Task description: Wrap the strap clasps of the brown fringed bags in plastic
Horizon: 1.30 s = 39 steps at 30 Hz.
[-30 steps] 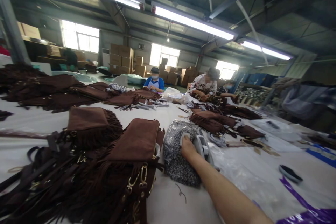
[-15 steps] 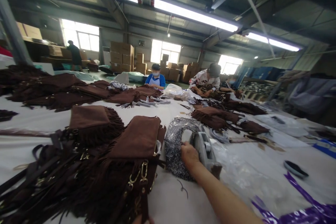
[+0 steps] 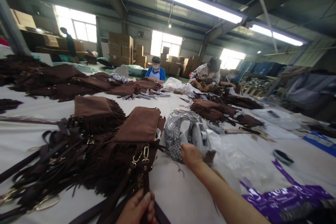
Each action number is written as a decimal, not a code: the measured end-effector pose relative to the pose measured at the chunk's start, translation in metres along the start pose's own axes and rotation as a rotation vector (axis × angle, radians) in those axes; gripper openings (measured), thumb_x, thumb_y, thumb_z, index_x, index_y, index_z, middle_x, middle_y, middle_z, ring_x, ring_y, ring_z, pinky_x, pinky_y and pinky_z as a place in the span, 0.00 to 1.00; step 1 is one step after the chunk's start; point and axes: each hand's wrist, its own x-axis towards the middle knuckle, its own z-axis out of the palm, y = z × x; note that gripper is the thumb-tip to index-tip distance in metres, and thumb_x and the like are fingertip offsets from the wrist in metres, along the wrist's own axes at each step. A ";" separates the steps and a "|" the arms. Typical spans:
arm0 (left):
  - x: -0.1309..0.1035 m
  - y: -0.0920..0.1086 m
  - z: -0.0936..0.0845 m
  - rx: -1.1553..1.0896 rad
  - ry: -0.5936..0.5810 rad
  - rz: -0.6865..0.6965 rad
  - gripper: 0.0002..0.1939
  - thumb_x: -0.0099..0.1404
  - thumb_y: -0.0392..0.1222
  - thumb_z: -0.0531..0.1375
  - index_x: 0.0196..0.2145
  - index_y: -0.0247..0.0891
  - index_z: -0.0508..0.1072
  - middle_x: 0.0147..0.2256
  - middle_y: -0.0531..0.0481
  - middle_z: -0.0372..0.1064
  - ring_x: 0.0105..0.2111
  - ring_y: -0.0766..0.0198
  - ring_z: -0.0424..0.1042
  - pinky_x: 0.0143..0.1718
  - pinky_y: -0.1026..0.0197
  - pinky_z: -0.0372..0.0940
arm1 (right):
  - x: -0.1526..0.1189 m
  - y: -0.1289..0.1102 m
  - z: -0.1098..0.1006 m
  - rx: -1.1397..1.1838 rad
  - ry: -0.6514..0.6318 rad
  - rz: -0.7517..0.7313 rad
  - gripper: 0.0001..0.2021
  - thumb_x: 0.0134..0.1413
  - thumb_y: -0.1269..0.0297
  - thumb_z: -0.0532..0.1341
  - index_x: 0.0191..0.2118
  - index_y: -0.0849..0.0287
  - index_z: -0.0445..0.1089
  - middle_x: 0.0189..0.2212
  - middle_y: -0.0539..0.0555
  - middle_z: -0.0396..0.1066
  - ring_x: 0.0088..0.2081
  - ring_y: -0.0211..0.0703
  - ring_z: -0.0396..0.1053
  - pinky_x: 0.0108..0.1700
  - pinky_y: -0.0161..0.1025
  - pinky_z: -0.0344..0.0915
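Note:
My left hand [image 3: 139,206] is closed round a dark brown strap [image 3: 145,182] at the bottom of the view. Metal clasps [image 3: 145,152] join the strap's upper end to a brown fringed bag [image 3: 139,124] on a pile. My right hand [image 3: 191,155] reaches forward, fingers pinched, at the near edge of a speckled grey, plastic-covered bundle [image 3: 172,136]. A pale piece [image 3: 184,136] shows just above its fingertips; whether they grip it I cannot tell. Right beside that hand stands a grey tape dispenser [image 3: 201,134].
Another fringed bag [image 3: 91,108] and tangled straps lie left. Purple plastic packaging [image 3: 286,196], a dark oval item [image 3: 282,156] and clear plastic [image 3: 238,161] lie right. More brown bags [image 3: 215,110] lie further back. Co-workers [image 3: 155,71] sit across the table.
My left hand has come further into view at the bottom with the strap. My right hand stays by the speckled bundle, and the whole view has shifted slightly.

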 end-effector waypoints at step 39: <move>0.000 -0.001 -0.005 0.051 -0.021 0.006 0.22 0.51 0.54 0.70 0.32 0.35 0.70 0.21 0.58 0.60 0.19 0.72 0.57 0.25 0.63 0.59 | 0.039 0.022 0.030 0.197 0.015 0.159 0.14 0.57 0.70 0.54 0.36 0.62 0.79 0.39 0.62 0.77 0.44 0.48 0.72 0.46 0.36 0.61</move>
